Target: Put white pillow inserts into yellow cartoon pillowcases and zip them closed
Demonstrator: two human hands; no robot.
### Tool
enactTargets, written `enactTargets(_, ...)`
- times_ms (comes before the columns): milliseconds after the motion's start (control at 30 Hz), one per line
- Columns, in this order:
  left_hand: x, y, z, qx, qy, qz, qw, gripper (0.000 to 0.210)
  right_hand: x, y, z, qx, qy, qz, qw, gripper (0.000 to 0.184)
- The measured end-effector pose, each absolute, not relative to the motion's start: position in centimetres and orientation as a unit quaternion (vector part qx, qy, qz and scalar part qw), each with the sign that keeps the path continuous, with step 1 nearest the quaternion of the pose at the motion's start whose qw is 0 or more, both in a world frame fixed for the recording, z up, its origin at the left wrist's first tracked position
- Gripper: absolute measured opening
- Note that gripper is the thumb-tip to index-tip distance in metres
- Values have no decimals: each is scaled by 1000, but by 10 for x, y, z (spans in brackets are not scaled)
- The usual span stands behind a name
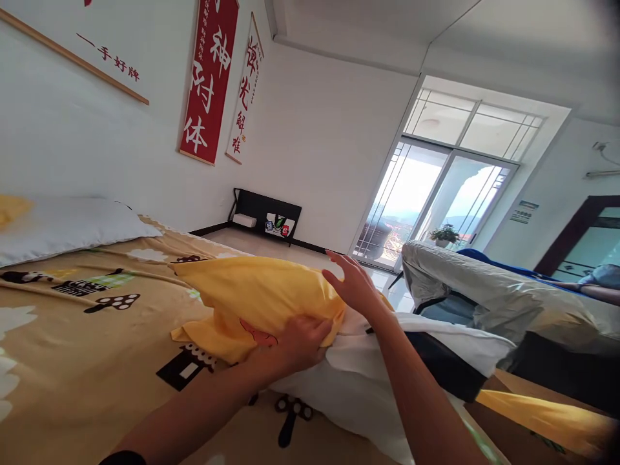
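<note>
A yellow pillowcase (256,284) with a reddish print lies on the bed, puffed up at its near right end. White pillow (358,387) fabric comes out of that end and spreads toward me. My left hand (305,337) has its fingers curled on the pillowcase close to its opening. Just above and to the right, my right hand (356,285) is raised at the pillowcase's edge, fingers spread apart, holding nothing. Whether its palm side touches the cloth is hard to make out. The inside of the pillowcase is hidden.
A tan patterned bed sheet (116,342) covers the bed, with another white pillow (82,226) at far left. To the right are a cardboard box (508,420), yellow cloth (552,420) and a plastic-covered piece of furniture (489,284). A black low stand (271,208) is by the wall.
</note>
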State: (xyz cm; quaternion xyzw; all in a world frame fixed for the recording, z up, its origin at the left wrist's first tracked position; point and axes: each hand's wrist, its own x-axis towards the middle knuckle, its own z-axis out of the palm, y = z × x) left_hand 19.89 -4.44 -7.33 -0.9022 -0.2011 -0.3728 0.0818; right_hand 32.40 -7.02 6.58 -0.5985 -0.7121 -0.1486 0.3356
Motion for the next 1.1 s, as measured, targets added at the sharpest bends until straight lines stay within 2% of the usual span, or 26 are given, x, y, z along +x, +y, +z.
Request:
enactTargets(100, 176, -67, -64, -927, -146, -324, 119, 19, 308, -22, 49, -602, -748, -44, 274, 43)
enactTargets(167, 132, -75, -63, -938, -90, -312, 122, 25, 308, -5, 30, -602, -756, 25, 258, 37)
enactTargets(200, 102, -74, -66, -936, -76, -326, 106, 27, 312, -1, 20, -603, -753, 39, 261, 39)
enactTargets(300, 3, -42, -94, -819, -207, -529, 85, 12, 333, -6, 1, -614, -726, 30, 308, 51)
enactTargets(333, -24, -22, -105, -770, -286, -568, 59, 12, 339, -10, -1, -617, -715, 21, 330, 51)
enactTargets(400, -55, 21, -118, -708, -424, -561, -70, 39, 348, -18, 1, -618, -691, -2, 376, 50)
enactTargets(500, -40, 62, -108, -680, -416, -569, -202, 77, 346, -24, 12, -612, -658, -40, 437, 47)
enactTargets(600, 15, 71, -78, -591, -364, -639, -331, 70, 333, -30, 24, -595, -642, -91, 475, 43)
enactTargets(667, 47, 71, -60, -554, -337, -664, -373, 65, 328, -38, 31, -577, -641, -136, 488, 39)
enactTargets(733, 63, 70, -49, -545, -314, -681, -375, 60, 332, -47, 38, -561, -667, -206, 446, 37)
enactTargets(867, 61, 66, -49, -511, -311, -708, -374, 54, 359, -62, 46, -564, -697, -341, 281, 44)
enactTargets(1100, 41, 64, -51, -521, -298, -708, -371, 54, 386, -40, 20, -621, -654, -353, 250, 55)
